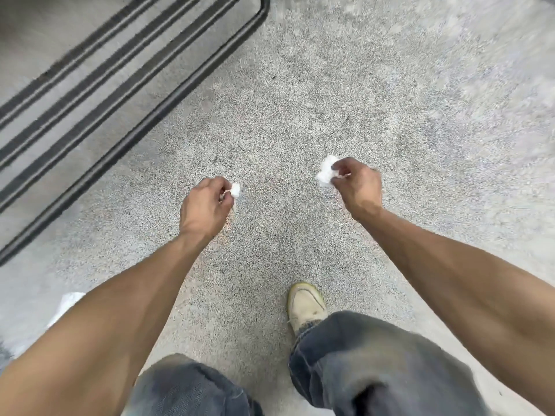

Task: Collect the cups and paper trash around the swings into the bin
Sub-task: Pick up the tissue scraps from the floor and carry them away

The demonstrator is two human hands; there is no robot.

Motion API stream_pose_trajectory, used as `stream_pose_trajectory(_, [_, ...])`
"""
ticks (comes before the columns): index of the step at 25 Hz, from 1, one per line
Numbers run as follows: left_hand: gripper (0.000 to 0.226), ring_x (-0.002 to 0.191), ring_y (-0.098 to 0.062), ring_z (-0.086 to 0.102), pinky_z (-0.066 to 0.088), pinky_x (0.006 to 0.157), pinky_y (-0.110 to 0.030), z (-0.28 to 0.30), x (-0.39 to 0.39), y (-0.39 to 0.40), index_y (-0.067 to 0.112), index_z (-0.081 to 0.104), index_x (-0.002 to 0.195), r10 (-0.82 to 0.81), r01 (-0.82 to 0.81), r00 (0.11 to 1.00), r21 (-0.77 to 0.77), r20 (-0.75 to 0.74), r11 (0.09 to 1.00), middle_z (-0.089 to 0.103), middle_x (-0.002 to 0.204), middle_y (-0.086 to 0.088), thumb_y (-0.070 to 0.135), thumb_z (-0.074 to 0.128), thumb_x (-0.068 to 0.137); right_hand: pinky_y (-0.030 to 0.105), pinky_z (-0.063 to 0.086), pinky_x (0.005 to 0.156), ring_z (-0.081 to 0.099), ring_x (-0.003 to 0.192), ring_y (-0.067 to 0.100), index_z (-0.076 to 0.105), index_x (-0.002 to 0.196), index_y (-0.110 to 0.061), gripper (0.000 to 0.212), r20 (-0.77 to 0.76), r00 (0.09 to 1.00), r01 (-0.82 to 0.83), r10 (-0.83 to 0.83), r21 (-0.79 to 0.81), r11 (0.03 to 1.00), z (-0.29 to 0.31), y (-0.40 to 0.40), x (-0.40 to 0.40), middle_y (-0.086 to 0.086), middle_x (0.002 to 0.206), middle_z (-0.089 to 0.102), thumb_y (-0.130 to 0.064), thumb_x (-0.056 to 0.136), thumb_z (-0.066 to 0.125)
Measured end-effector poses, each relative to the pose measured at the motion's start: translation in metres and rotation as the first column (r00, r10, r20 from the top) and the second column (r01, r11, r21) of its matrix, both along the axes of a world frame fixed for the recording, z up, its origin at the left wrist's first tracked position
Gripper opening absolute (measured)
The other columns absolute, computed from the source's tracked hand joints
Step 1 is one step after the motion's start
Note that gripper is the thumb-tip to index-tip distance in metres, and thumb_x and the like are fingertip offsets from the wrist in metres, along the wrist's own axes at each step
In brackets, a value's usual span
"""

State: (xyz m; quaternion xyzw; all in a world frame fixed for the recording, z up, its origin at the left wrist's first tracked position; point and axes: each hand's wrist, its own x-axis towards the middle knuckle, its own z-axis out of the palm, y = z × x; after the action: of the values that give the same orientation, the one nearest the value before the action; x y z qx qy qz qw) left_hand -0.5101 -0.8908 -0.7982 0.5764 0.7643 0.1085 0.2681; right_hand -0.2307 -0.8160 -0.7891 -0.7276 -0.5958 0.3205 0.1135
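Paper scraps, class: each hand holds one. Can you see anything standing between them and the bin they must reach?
The bin is out of view, so the route cannot be judged. The left hand pinches a small paper scrap; the right hand holds a bigger crumpled paper. Only speckled ground lies ahead; dark metal bars stand off left.

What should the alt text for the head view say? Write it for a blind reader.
Seen from above, a person's left hand and right hand each pinch a crumpled white paper scrap over speckled grey ground. Black metal bars cross the upper left; more white paper lies at lower left.
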Motion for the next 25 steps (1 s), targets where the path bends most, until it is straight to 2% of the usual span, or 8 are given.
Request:
stream_pose_trajectory(3, [0.014,0.081,-0.015,0.061,0.054,0.072,-0.034,0.089,0.004,0.008,0.021,0.062,0.106,0.022,-0.024,0.999,0.050,0.025,0.998,0.064,0.098,0.002,0.024,0.058,0.093,0.027,0.056,0.066,0.065,0.079,0.013,0.066,0.111,-0.019,0.027,-0.022,1.000,0.003,-0.002,0.042,0.999,0.083,-0.002,-0.005,0.001,0.114,0.069,-0.008,0.087,0.065])
stream_pose_trajectory(6, [0.012,0.081,-0.013,0.060,0.046,0.064,-0.027,0.199,0.008,0.017,0.024,0.062,0.103,-0.006,0.010,0.999,0.109,-0.035,0.994,0.064,0.099,0.005,0.027,0.056,0.093,0.031,0.057,0.074,0.067,0.087,0.013,0.067,0.109,-0.023,0.026,-0.008,1.000,-0.013,0.014,0.077,0.997,0.191,-0.003,-0.004,-0.001,0.112,0.070,-0.014,0.085,0.068])
stream_pose_trajectory(8, [0.011,0.080,-0.011,0.058,0.041,0.060,-0.023,0.270,0.013,0.024,0.026,0.063,0.102,-0.016,0.024,0.998,0.138,-0.064,0.990,0.064,0.100,0.006,0.028,0.056,0.093,0.033,0.058,0.074,0.068,0.085,0.013,0.067,0.109,-0.026,0.026,0.007,1.000,0.005,-0.005,0.082,0.997,0.259,-0.001,-0.001,-0.003,0.110,0.071,-0.017,0.085,0.069])
stream_pose_trajectory(13, [0.010,0.085,-0.015,0.060,0.052,0.074,-0.034,0.441,0.037,0.029,0.030,0.062,0.098,-0.041,0.047,0.999,0.198,-0.033,0.979,0.064,0.098,0.005,0.030,0.053,0.092,0.028,0.053,0.076,0.065,0.087,0.011,0.067,0.107,-0.029,0.024,-0.018,0.999,0.036,-0.034,0.140,0.990,0.429,-0.009,0.013,-0.005,0.107,0.071,-0.022,0.084,0.071])
stream_pose_trajectory(15, [0.011,0.083,-0.012,0.059,0.052,0.073,-0.033,0.496,0.046,0.028,0.031,0.063,0.100,-0.081,0.085,0.996,0.213,-0.027,0.973,0.063,0.095,0.006,0.030,0.055,0.093,0.026,0.052,0.075,0.065,0.087,0.011,0.068,0.106,-0.029,0.024,-0.028,0.999,0.040,-0.036,0.167,0.985,0.487,-0.012,0.019,-0.005,0.106,0.071,-0.024,0.083,0.071])
stream_pose_trajectory(19, [0.014,0.076,-0.006,0.054,0.043,0.063,-0.023,0.567,0.056,0.023,0.030,0.067,0.104,-0.140,0.143,0.990,0.243,-0.033,0.959,0.060,0.089,0.009,0.031,0.058,0.093,0.032,0.054,0.079,0.064,0.088,0.013,0.069,0.103,-0.032,0.022,-0.067,0.995,0.092,-0.079,0.225,0.970,0.567,-0.027,0.030,-0.005,0.102,0.072,-0.029,0.081,0.073])
stream_pose_trajectory(22, [0.012,0.074,-0.003,0.052,0.046,0.066,-0.025,0.607,0.062,0.016,0.030,0.068,0.102,-0.168,0.161,0.986,0.304,-0.004,0.939,0.060,0.088,0.011,0.029,0.062,0.092,0.036,0.054,0.080,0.063,0.091,0.014,0.069,0.101,-0.033,0.020,-0.063,0.992,0.125,-0.112,0.273,0.954,0.607,-0.049,0.037,-0.007,0.100,0.072,-0.033,0.081,0.072])
stream_pose_trajectory(25, [0.011,0.071,0.004,0.047,0.033,0.058,-0.019,0.631,0.066,0.005,0.034,0.068,0.099,-0.227,0.215,0.974,0.303,0.004,0.929,0.056,0.083,0.016,0.031,0.064,0.090,0.033,0.052,0.081,0.062,0.094,0.012,0.069,0.103,-0.032,0.021,-0.060,0.986,0.169,-0.159,0.291,0.942,0.628,-0.075,0.043,-0.008,0.102,0.071,-0.035,0.082,0.071])
